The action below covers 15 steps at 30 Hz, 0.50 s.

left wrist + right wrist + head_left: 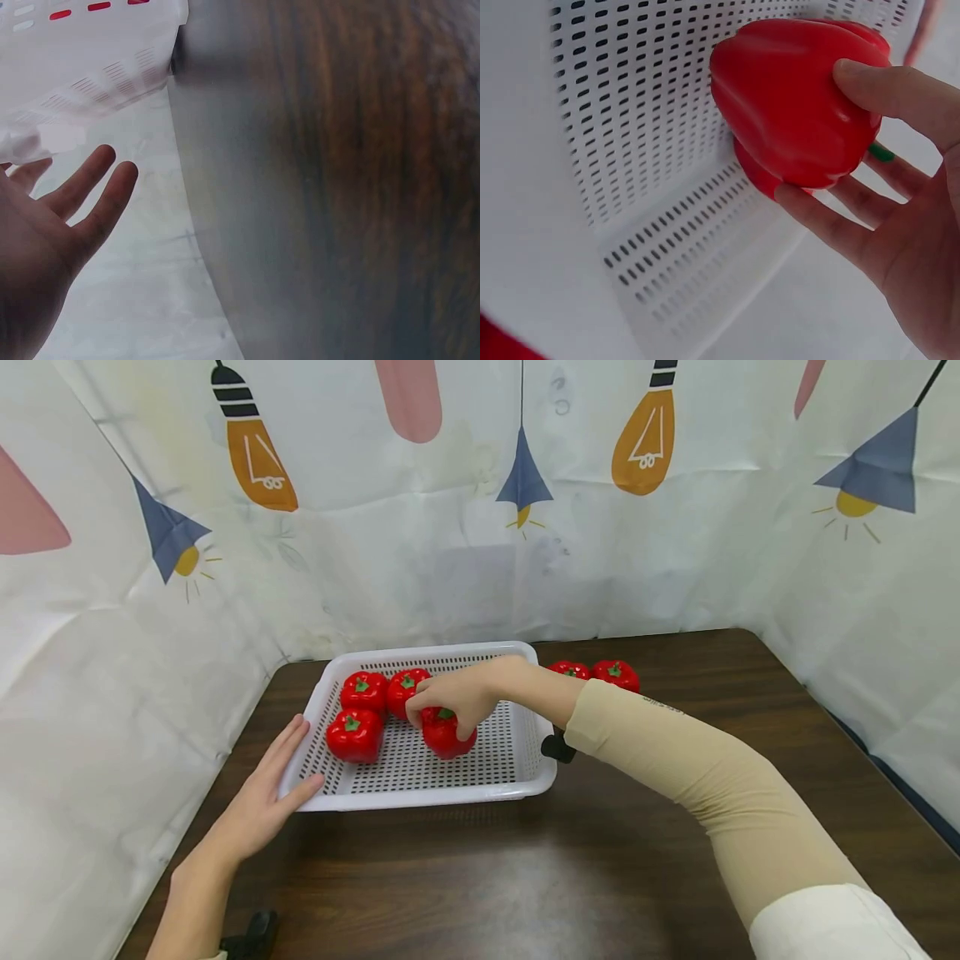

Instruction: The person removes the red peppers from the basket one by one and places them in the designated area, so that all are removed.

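Observation:
My right hand (459,688) grips a red bell pepper (448,739) from above, inside a white perforated plastic basket (420,797). In the right wrist view, thumb and fingers stand on opposite sides of the glossy pepper (795,101), with its green stem toward the palm. Three more red bell peppers (355,737) sit in the basket's left half, stems up. At the basket's left front corner, my left hand (258,797) rests against the rim, thumb toward the front edge. The left wrist view shows this hand's fingers (105,199) straight and spread beside the basket wall.
Two red bell peppers (617,674) lie on the dark wooden table (480,877) right of the basket, partly behind my right forearm. A white curtain (420,560) printed with lamps and bulbs hangs along the table's back and sides.

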Tool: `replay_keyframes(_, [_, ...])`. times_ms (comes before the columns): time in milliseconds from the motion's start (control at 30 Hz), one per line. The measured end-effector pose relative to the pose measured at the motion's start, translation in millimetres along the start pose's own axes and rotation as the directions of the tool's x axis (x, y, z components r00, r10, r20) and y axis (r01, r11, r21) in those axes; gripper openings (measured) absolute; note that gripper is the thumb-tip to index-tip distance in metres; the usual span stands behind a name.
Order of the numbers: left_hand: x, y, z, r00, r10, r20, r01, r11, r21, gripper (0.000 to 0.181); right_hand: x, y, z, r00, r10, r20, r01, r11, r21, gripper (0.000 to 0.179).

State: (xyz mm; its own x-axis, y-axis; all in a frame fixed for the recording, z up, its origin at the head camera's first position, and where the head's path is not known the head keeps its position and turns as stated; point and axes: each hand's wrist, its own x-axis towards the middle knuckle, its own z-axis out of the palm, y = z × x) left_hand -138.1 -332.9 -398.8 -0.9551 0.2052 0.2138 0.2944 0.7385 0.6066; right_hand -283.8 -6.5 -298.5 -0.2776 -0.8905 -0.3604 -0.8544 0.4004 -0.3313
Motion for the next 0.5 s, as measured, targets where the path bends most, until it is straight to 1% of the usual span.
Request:
replay_keyframes(267, [-1.4,0.9,-0.8,1.000,-0.001,0.001,0.001,1.000,-0.001,0.086,-21.7,5,-7,0.997,-0.029,-0.065,0.030,1.000,0.009,0.058])
replay_keyframes(500, [-1.1,1.7,-0.7,1.000,-0.007,0.002,0.007,1.000,-0.001,0.086,-43.3,13,-11,0.991,-0.044,-0.126,0.054,0.996,0.078,0.060])
